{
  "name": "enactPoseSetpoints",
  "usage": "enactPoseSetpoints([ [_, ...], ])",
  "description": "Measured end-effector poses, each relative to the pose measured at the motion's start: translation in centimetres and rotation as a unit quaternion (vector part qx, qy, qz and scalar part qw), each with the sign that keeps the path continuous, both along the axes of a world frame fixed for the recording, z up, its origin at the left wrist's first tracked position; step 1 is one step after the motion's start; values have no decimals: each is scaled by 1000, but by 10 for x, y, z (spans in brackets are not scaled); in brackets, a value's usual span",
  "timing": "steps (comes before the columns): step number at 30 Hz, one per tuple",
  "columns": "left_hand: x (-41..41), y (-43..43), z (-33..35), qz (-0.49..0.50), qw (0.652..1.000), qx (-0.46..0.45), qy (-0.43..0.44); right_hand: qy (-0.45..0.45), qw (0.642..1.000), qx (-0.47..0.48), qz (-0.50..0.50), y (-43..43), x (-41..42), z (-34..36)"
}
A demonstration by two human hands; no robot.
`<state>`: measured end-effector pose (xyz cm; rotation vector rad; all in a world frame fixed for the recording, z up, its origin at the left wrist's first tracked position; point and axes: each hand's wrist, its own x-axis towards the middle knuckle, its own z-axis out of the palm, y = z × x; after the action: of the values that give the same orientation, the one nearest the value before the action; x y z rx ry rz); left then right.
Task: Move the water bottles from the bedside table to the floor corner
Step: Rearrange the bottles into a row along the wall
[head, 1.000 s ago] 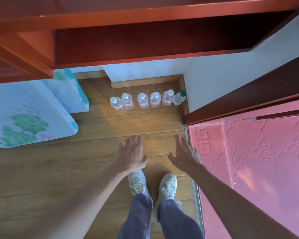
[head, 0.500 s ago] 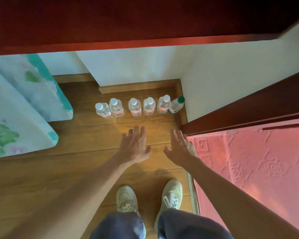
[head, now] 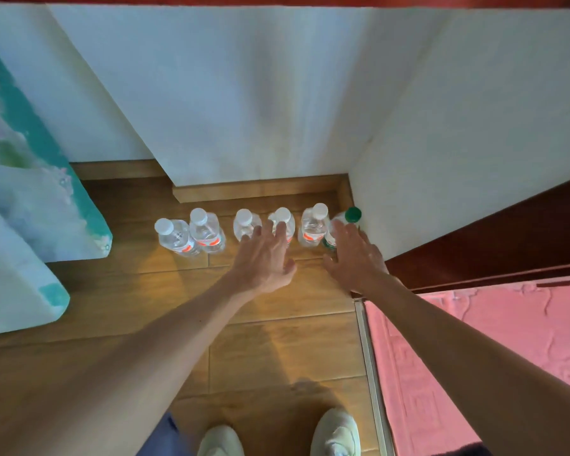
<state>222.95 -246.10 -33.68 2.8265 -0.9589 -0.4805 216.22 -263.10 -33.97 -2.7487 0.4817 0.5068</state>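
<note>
Both hands have pushed forward from mid-floor to the row of six water bottles (head: 206, 233) in the centre of the frame, and the view has dropped closer, leaving only the toes of two pale shoes (head: 334, 432) at the bottom edge.

The left hand (head: 264, 258) lies with fingers straight and spread across the third and fourth bottles. The right hand (head: 352, 261), likewise flat and spread, covers the green-capped bottle (head: 351, 216) at the row's right end. Neither hand grips anything, and actual contact cannot be judged.

The clear plastic bottles, white-capped with red-banded labels, stand side by side just short of the wooden skirting board (head: 260, 192). The green-capped one is tucked into the corner against the white wall (head: 441, 143).

Open plank floor (head: 277, 340), warm and glossy, runs from the bottles down to the shoes. Soft floral bedding (head: 30, 192) in white and teal hems the left side. A metal strip (head: 371, 373) and a red embossed panel (head: 491, 340) bound the lower right.
</note>
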Motion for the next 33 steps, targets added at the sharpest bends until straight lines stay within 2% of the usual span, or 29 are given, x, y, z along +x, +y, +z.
enactPoseSetpoints([
  [5,26,-22,-19,-6,996,-73,-51,-107,994,-24,14,-15,24,-11],
  [10,48,-39,-26,-32,991,-111,-66,-150,987,-55,25,-26,41,-19],
  [16,80,-61,-12,-80,991,-77,-81,-93,978,-183,23,-42,55,-6],
  [19,91,-71,-10,-100,990,-64,-77,-54,975,-216,14,-55,51,5],
  [24,86,-86,-23,-131,990,-35,-47,-47,979,-198,31,-63,44,17],
  [33,87,-96,-39,-154,987,-40,-23,-45,987,-151,38,-68,42,8],
])
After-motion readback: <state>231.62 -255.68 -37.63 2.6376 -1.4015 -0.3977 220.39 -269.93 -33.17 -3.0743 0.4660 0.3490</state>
